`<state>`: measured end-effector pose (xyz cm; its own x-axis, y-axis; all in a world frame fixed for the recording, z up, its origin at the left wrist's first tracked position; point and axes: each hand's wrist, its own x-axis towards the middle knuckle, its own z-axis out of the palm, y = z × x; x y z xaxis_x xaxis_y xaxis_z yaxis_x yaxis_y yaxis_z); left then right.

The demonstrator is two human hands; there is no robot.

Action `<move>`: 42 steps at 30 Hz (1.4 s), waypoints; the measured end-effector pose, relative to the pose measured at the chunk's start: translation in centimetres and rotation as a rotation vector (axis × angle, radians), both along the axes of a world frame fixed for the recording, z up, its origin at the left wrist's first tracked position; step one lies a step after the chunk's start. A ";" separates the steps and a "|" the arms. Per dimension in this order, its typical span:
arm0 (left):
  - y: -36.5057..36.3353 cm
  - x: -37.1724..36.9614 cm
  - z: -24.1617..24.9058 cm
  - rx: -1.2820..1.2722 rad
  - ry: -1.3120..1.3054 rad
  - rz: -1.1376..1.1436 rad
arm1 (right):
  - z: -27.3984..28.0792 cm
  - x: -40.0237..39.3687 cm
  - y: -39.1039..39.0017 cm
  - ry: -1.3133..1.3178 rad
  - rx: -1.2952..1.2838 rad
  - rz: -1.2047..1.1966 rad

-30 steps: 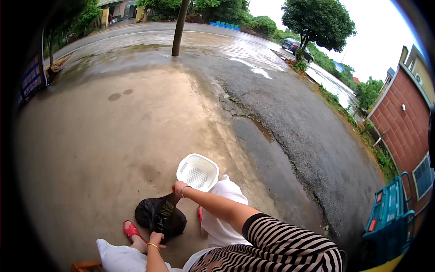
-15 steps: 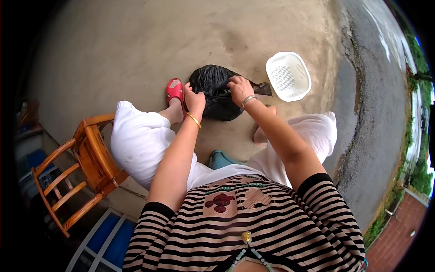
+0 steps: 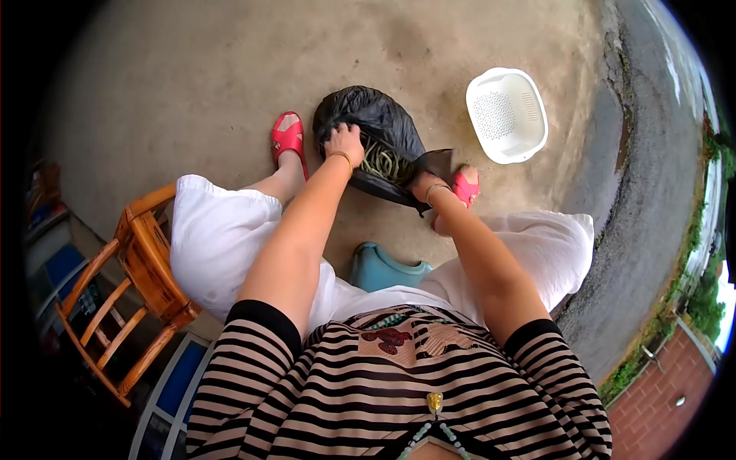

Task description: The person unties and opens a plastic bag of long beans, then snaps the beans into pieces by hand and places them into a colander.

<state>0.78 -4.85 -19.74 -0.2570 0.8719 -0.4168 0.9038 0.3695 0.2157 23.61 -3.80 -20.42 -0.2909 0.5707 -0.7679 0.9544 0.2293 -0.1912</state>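
A black plastic bag (image 3: 376,107) lies on the concrete floor between my feet, its mouth spread open. Inside it shows a heap of thin, curved green strands (image 3: 386,162), which look like long beans. My left hand (image 3: 345,143) grips the bag's rim on the left of the opening, fingers bent over the plastic. At the right end of the opening, my right hand (image 3: 425,186) holds the bag's edge; a flap of plastic partly covers its fingers.
A white perforated basket (image 3: 506,115) stands right of the bag. Under me is a teal stool (image 3: 387,268). A wooden chair (image 3: 153,264) stands to the left, beside a blue-panelled frame (image 3: 178,387). A paved road (image 3: 632,222) runs along the right.
The bag, closed before, now gapes and shows the green strands. My left hand moved up and right onto its rim; my right hand moved down and right, pulling the edge aside.
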 end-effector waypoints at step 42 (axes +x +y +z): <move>7.9 -7.2 20.0 -0.017 -0.394 -0.193 | 9.5 -9.8 10.4 0.767 0.318 0.200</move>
